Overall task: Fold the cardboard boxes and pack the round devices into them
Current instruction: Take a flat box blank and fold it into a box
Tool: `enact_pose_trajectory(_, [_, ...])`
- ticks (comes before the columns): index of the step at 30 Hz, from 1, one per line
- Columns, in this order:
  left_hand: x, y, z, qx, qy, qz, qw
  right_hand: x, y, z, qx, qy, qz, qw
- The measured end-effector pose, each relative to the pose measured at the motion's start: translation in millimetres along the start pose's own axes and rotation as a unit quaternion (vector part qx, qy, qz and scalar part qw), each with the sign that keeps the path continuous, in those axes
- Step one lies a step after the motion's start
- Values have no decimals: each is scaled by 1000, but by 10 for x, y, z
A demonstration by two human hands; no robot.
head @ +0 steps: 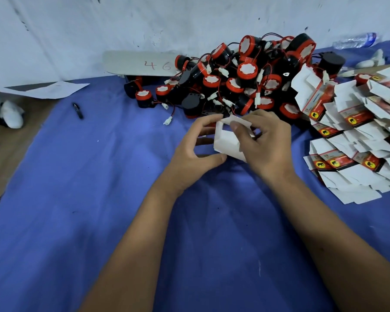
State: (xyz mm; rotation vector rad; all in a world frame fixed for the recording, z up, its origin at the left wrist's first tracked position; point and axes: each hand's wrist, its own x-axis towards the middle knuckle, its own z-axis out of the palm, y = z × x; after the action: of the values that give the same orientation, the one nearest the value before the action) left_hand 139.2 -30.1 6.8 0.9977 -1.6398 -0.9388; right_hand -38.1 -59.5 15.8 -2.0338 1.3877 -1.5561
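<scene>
A small white cardboard box (226, 140) is held over the blue cloth, its open end facing me and its flaps up. My left hand (196, 154) grips its left side, thumb under the bottom edge and fingers at the top. My right hand (263, 145) holds the right side, its thumb pressing a top flap. Behind the box lies a heap of round black and red devices (245, 79) with wires and white plugs. A spread pile of flat unfolded boxes (356, 140), white with red and yellow print, lies at the right.
The blue cloth (99, 199) covers the table up to a white wall. A black pen (78, 111) lies at the left. A grey board marked 46 (140, 64) leans at the wall. A sheet of paper (47, 88) and a plastic bottle (356, 40) lie at the back.
</scene>
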Motion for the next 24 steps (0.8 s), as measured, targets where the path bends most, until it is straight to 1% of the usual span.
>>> enact_pose_trajectory(3, [-15,-16,-163,-54,-38,-48,997,16,-3,-85,106,-60,-20,992])
enact_pose_trajectory(5, [-18,-16,-183,-62,-33,-46,996,4,-27,-96,127,-82,-42,988])
enact_pose_trajectory(8, [-13,10,-109,-54,12,-28,998,-26,-58,-57,141,-91,-49,985])
enact_pose_trajectory(10, [-12,18,-76,-17,35,-9,999,-45,-66,-35,152,-87,-36,984])
enact_pose_trajectory(13, [-4,24,-88,13,42,11,999,-49,-64,-39,142,-83,-24,986])
enact_pose_trajectory(16, [-5,34,-110,16,52,20,998,-33,-54,-50,134,-100,-15,986])
enact_pose_trajectory(19, [3,12,-111,6,91,12,996,-33,-55,-44,134,-113,-8,984])
enact_pose_trajectory(22, [16,-21,-57,77,107,27,991,-43,-66,-28,137,-107,-14,985])
enact_pose_trajectory(24, [18,-40,-24,100,106,39,988,-39,-61,-31,130,-102,-23,986])
